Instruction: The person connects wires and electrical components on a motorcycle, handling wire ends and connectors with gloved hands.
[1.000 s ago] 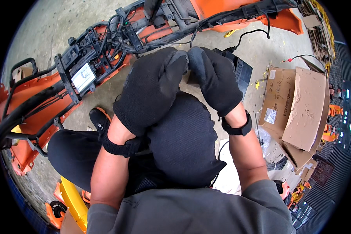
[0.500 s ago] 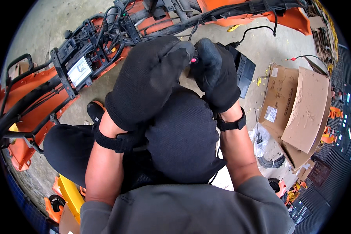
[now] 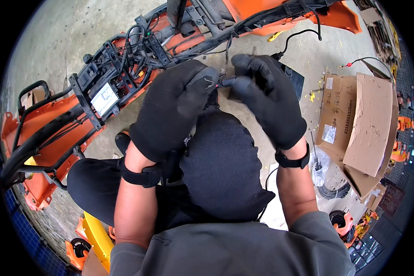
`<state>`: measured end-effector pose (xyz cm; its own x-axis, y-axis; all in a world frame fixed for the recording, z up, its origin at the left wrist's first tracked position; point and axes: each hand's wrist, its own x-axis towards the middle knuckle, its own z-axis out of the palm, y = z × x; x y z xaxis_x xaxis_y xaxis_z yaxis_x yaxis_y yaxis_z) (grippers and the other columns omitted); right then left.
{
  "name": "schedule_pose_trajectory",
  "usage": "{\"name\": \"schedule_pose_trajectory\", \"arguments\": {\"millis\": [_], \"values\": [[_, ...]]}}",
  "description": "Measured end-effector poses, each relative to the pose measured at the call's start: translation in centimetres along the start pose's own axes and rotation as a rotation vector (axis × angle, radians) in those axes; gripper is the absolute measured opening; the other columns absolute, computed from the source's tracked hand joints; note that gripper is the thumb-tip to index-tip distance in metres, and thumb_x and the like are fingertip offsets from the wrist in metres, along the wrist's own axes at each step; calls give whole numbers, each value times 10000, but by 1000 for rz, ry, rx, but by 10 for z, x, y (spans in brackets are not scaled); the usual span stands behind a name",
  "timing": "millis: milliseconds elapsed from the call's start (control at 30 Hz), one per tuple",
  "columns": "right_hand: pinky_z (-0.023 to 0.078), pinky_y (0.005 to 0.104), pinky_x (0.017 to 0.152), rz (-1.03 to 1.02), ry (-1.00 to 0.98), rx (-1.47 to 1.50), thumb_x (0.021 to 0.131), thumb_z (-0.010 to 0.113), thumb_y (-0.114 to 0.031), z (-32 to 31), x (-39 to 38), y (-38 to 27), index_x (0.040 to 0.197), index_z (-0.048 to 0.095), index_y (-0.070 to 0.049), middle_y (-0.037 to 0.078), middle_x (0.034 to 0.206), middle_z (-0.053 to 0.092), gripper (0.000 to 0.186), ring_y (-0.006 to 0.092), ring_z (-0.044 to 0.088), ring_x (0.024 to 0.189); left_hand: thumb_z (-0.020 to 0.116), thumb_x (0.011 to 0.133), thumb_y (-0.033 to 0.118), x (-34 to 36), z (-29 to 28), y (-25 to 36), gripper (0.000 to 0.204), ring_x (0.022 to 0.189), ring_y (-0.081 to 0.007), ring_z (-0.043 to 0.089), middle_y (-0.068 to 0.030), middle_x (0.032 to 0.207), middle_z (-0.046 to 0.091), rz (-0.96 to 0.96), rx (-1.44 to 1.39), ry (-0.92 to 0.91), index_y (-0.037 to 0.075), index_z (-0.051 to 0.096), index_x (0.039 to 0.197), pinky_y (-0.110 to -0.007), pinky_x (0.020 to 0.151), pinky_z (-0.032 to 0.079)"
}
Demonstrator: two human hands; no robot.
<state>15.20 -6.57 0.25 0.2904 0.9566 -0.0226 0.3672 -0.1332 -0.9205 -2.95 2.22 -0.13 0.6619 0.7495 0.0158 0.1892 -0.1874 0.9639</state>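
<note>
**Connector and red wire pinched between two gloved hands above the knee**

Connector (image 3: 229,82), a small dark plug with a thin red wire (image 3: 210,81) running into it, sits between the two hands, held in the air just above the person's raised knee (image 3: 225,156) and in front of the stripped orange scooter frame (image 3: 55,133) lying on the concrete floor (image 3: 46,50). The left hand (image 3: 175,108), in a black glove, is clenched around the wire end, fingertips closed on it. The right hand (image 3: 267,99), also gloved, grips the connector body from the other side, thumb and forefinger pressed on it. The two hands nearly touch.

Black cables (image 3: 179,46) trail from the frame's wiring bundle toward the hands, so the piece appears tied to the harness, though the exact lead is hidden by the gloves. A white-labelled module (image 3: 105,98) sits in the black bracket on the frame to the left. To the right lie an opened cardboard box (image 3: 354,124) and a clear bag of small parts (image 3: 318,162).

To do this well, I judge the grip should stay on the plug shells, not the thin wire, with both halves held straight in line and pressed squarely. Thick gloves dull the feel, so a look at the seam is worth more than touch. Bracing the wrists against the knee would steady it, and the harness needs slack.
</note>
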Motion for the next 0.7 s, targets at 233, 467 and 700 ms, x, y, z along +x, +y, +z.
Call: {"name": "schedule_pose_trajectory", "arguments": {"millis": [233,467,700], "values": [[510,353,707,-574,-57,-444,719,758,-79,2,6,0,1095,672,-96,120,953,637,386,280,636,839,561,940,222,3,-23,-1,264,650,-145,586,-58,790,627,-416,-374,-305,14,635,1085,-263,591,450],[508,372,725,-601,-160,-439,792,702,-135,-9,22,6,1096,649,-102,134,954,622,310,300,631,840,600,859,134,4,-26,-38,445,783,-281,642,-122,941,660,584,331,-235,24,561,1288,-354,712,505],[458,242,637,-448,25,-88,918,554,-32,-13,21,-5,1233,561,-27,79,961,650,315,126,577,739,498,973,247,5,-13,-38,400,514,-93,470,-21,720,542,189,-51,23,18,511,1300,-223,472,380]]}}
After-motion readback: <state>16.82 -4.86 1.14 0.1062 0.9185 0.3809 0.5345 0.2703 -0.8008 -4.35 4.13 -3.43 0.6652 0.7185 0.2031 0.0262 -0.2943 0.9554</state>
